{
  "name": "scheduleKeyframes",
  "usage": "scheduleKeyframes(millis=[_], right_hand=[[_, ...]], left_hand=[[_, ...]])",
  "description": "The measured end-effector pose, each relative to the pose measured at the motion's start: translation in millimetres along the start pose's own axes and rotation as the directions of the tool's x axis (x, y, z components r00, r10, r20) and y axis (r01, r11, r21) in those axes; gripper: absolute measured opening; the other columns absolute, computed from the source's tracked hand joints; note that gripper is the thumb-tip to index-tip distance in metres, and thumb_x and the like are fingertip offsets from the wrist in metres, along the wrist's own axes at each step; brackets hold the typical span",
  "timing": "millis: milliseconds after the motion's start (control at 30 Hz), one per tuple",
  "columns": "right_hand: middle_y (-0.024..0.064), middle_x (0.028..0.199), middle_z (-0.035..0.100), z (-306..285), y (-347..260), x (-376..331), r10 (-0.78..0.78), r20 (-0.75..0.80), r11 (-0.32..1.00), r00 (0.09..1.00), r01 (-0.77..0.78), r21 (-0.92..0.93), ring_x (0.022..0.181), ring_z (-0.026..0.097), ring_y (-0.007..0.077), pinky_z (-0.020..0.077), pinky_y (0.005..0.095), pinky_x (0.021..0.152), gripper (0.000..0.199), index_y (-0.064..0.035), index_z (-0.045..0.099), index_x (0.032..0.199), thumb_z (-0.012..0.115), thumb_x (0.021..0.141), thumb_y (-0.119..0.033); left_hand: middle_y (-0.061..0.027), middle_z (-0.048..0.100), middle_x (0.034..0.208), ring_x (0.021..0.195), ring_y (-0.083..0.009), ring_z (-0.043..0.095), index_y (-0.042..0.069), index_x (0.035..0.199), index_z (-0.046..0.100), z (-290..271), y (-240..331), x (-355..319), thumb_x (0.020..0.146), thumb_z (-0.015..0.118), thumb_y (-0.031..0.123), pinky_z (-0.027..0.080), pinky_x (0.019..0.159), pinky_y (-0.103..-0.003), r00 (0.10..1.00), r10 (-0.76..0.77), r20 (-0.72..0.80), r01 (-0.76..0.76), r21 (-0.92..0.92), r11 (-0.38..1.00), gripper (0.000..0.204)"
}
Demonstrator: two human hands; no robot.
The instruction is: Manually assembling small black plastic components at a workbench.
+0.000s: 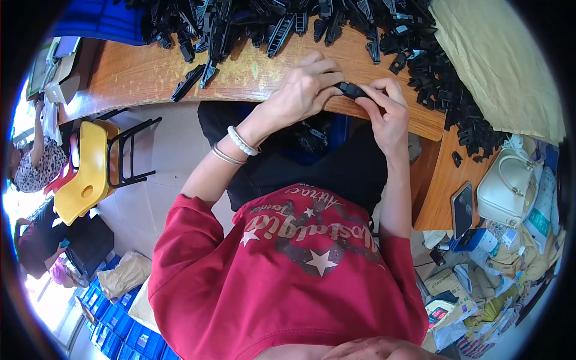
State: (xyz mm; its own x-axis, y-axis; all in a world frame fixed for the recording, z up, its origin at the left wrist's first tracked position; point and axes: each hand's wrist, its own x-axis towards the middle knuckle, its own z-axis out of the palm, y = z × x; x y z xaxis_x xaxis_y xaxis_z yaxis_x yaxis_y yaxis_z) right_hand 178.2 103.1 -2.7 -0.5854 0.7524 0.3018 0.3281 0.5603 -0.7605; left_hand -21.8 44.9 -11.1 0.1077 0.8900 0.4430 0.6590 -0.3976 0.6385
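My left hand (306, 90) and my right hand (387, 111) meet at the near edge of a wooden table (138, 75), both gripping one small black plastic part (353, 90) between fingertips. The left wrist wears a bead bracelet and a thin metal bangle. A large heap of similar black plastic parts (288, 21) covers the far side of the table, and more of them (447, 90) spread along its right end. A long black piece (187, 82) lies apart from the heap on the left.
A yellow chair (90, 171) stands on the floor at the left, with other people beyond it. At the right are a phone (462, 208), a white handbag (507, 186), a beige sack (504, 60) and clutter. Blue crates (120, 327) sit at the lower left.
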Motion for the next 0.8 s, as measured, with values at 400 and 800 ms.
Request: scheduleKeyframes(millis=[400,800], right_hand=[[0.0129,0.099,0.062,12.3,-24.1,-20.2,-0.09,0.055,0.995,0.994,0.087,0.053,0.093,0.061,0.0312,0.0485,0.0368,0.08,0.017,0.0022,0.066,0.095,0.07,0.079,0.0],[0.01,0.092,0.061,2.0,23.0,35.2,-0.114,-0.324,0.697,0.939,-0.156,-0.7,0.091,0.056,0.0272,0.0399,0.0392,0.078,0.017,-0.0033,0.069,0.094,0.072,0.081,-0.014]], left_hand=[[-0.0111,0.065,0.091,0.084,-0.0286,0.065,0.002,0.105,0.066,-17.3,-18.6,34.5,0.081,0.073,0.026,0.053,0.068,-0.036,0.998,-0.059,-0.023,0.062,0.164,0.985,0.035],[-0.0157,0.063,0.091,0.078,-0.0302,0.066,0.001,0.107,0.057,4.2,8.8,10.1,0.086,0.064,0.009,0.051,0.064,-0.04,0.996,-0.04,-0.074,0.058,0.25,0.967,0.023]])
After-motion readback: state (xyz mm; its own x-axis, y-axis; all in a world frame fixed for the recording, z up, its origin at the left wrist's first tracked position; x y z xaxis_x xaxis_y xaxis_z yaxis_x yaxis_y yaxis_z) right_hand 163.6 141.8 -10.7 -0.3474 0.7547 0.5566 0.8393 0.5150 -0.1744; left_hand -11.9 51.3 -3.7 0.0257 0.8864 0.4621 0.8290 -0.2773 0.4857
